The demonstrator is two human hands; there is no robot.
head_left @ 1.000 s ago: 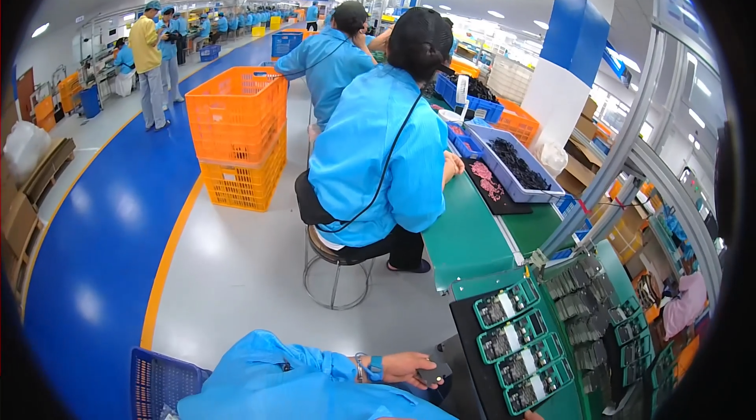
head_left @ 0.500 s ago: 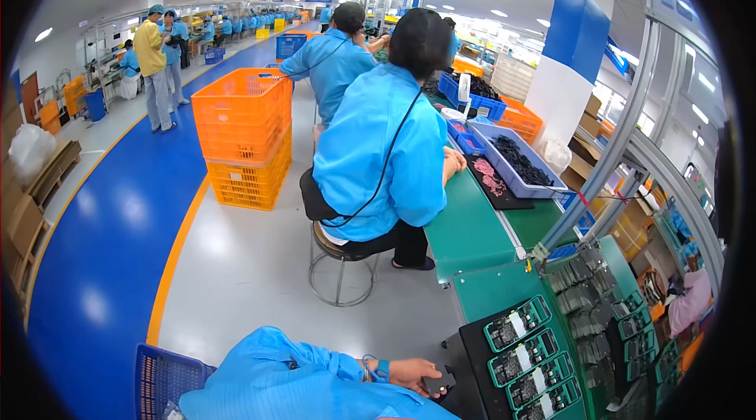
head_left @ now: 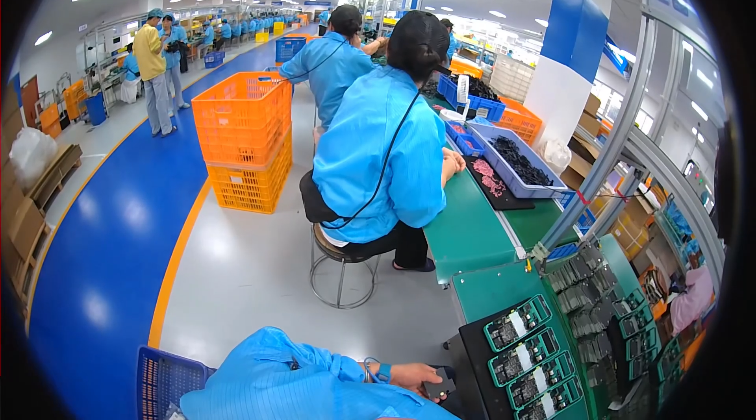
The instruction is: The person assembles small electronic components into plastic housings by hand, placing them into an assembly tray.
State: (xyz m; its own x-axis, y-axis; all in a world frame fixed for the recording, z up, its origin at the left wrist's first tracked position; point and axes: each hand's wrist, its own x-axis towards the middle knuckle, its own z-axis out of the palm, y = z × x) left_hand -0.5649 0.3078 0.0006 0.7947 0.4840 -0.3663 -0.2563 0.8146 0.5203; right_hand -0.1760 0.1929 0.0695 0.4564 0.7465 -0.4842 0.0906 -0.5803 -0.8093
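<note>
My left hand (head_left: 415,377) reaches in from the lower edge in a blue sleeve, with bands at the wrist. Its fingers are closed on a small dark-grey flat plate (head_left: 442,383), squarish, with a small hole or mark on it. Just to the right of it lies a black mat (head_left: 472,357) along the bench edge. On that mat stand several green frames with circuit boards (head_left: 516,325), in a column, each with a white strip. My right hand is not in view.
Rows of grey plates (head_left: 587,286) and more green frames lie farther right on the green bench (head_left: 488,290). A seated co-worker in blue (head_left: 378,144) is ahead, beside stacked orange crates (head_left: 240,125). A blue basket (head_left: 161,381) stands at lower left. A metal post (head_left: 598,152) rises at right.
My left hand has shifted slightly right with the grey plate, which now sits at a somewhat different tilt. The boards on the mat have not moved.
</note>
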